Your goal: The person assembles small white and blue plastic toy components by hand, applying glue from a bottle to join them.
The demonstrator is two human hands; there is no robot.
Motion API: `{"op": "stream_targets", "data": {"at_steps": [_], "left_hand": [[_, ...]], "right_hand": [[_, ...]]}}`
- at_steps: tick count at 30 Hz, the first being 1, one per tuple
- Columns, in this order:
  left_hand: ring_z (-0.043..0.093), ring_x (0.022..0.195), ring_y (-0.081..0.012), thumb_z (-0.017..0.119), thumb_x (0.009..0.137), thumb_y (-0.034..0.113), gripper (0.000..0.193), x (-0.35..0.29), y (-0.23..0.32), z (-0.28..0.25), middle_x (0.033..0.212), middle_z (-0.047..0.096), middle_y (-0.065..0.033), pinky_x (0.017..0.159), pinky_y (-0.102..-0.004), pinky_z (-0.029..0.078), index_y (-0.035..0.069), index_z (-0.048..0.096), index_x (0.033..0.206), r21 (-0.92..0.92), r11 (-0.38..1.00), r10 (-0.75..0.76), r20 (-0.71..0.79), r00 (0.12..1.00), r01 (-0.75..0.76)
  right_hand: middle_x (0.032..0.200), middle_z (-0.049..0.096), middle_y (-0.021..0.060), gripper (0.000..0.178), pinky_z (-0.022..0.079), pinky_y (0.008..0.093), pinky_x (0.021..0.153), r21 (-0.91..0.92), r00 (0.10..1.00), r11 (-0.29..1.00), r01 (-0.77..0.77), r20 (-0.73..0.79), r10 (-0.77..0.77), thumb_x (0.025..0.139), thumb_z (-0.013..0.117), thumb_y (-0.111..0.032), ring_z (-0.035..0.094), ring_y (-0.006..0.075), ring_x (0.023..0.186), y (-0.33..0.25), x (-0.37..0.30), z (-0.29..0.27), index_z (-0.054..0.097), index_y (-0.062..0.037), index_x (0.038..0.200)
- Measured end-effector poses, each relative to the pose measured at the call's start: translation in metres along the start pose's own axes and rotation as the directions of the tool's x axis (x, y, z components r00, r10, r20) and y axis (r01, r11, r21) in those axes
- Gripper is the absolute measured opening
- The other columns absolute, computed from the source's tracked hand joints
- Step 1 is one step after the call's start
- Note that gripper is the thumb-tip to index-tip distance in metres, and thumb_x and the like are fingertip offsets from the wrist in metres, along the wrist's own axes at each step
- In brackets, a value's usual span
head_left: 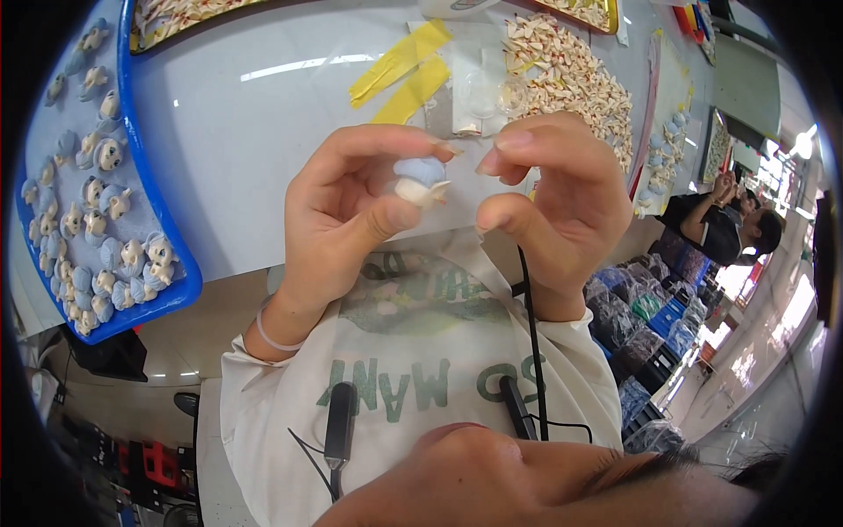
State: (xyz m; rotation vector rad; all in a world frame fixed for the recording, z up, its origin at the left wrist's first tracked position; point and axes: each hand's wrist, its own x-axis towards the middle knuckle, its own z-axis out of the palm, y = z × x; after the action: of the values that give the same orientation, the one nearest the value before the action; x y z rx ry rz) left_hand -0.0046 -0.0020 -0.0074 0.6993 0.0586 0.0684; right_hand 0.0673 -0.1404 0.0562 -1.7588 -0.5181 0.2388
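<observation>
My left hand (338, 198) pinches a small doll head (421, 181) between thumb and forefinger, above the near edge of the table. The head has a light blue cap of hair and a cream-coloured lower part. A pale pointed piece (439, 188) juts from its right side. Just right of it, my right hand (562, 198) is raised with thumb and forefinger curved but apart. Nothing shows between those fingertips, and they do not touch the doll head.
On the left, a blue tray (189, 290) holds many similar heads. Yellow tape strips (404, 66) lie beyond my hands, beside a heap of small pale pointed pieces (571, 75). More pieces fill a tray (189, 13) at the back. Another person (724, 224) sits at far right.
</observation>
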Motion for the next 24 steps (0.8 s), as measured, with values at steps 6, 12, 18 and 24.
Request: {"op": "stream_targets", "data": {"at_steps": [6,12,18,24], "left_hand": [[0.05,0.106,-0.0225,0.053,0.085,0.01,0.044,-0.003,0.0,-0.003,0.116,0.049,-0.0185,0.093,-0.0344,0.04,-0.005,0.035,0.122,-0.069,0.997,-0.038,0.035,0.999,0.04],[0.046,0.113,-0.0259,0.047,0.084,0.004,0.048,-0.004,0.005,-0.001,0.122,0.044,-0.0217,0.095,-0.0364,0.039,-0.005,0.029,0.127,-0.073,0.993,-0.085,0.083,0.993,0.091],[0.044,0.116,-0.0283,0.047,0.081,0.004,0.055,-0.003,0.004,0.005,0.126,0.039,-0.0261,0.097,-0.0381,0.036,-0.005,0.025,0.13,-0.066,0.982,-0.174,0.045,0.984,0.177],[0.044,0.114,-0.035,0.047,0.08,0.007,0.058,-0.004,-0.001,0.019,0.126,0.038,-0.0277,0.094,-0.0421,0.036,-0.004,0.023,0.131,0.229,0.964,-0.161,0.092,0.983,0.136]], "right_hand": [[0.085,0.049,0.0074,0.043,0.039,0.0236,0.059,-0.294,0.929,0.888,0.353,0.224,-0.295,0.06,0.077,-0.02,0.048,0.0154,0.069,0.014,-0.003,0.004,0.062,-0.0026,0.096],[0.086,0.04,0.0048,0.044,0.036,0.0212,0.055,-0.37,0.941,0.867,0.334,0.182,-0.285,0.056,0.076,-0.021,0.042,0.0129,0.063,0.018,-0.007,0.008,0.066,-0.0071,0.097],[0.089,0.044,0.0042,0.039,0.038,0.0292,0.064,-0.514,0.962,0.814,0.27,0.115,-0.247,0.058,0.073,-0.023,0.044,0.018,0.081,0.009,-0.009,-0.004,0.064,-0.0133,0.094],[0.094,0.056,0.0144,0.036,0.045,0.0326,0.072,-0.174,0.954,0.967,0.185,-0.203,-0.22,0.068,0.067,-0.011,0.055,0.0221,0.08,0.025,-0.021,-0.082,0.054,-0.0022,0.1]]}}
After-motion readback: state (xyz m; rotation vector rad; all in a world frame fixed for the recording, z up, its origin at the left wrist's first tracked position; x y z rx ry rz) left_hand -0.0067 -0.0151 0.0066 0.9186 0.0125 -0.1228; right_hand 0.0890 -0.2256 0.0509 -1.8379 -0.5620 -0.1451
